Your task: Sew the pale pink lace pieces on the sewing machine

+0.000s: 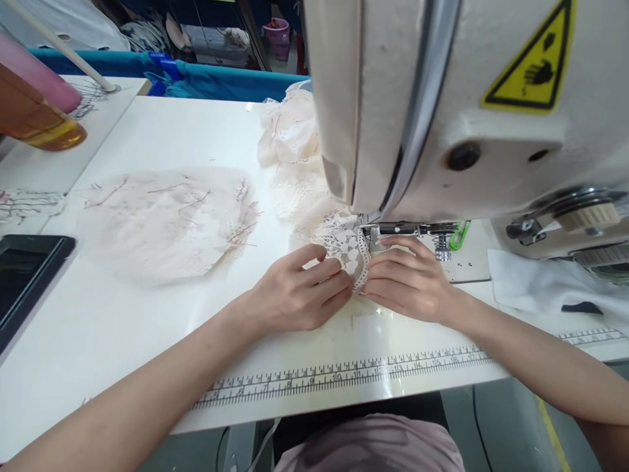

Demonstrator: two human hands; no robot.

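Observation:
Cream lace fabric [339, 237] runs under the presser foot [372, 237] of a sewing machine [373, 85]. My left hand [304, 292] is closed on the near edge of the lace, its fingers curled and the fingertips partly hidden. To the right of the foot lies my right hand [410, 278], palm down, fingers stretched out and fingertips against the lace's scalloped border. Its thumb is hidden. Behind my hands, more of the cream fabric is bunched up beside the machine head. The needle itself cannot be made out.
A round pale fabric piece [167, 223] with loose threads lies at left. Further left are a phone [29, 275] and an amber bottle [39, 111]. A ruler strip [344, 377] follows the table's front edge. White cloth [545, 285] and a green clip [459, 235] sit at right.

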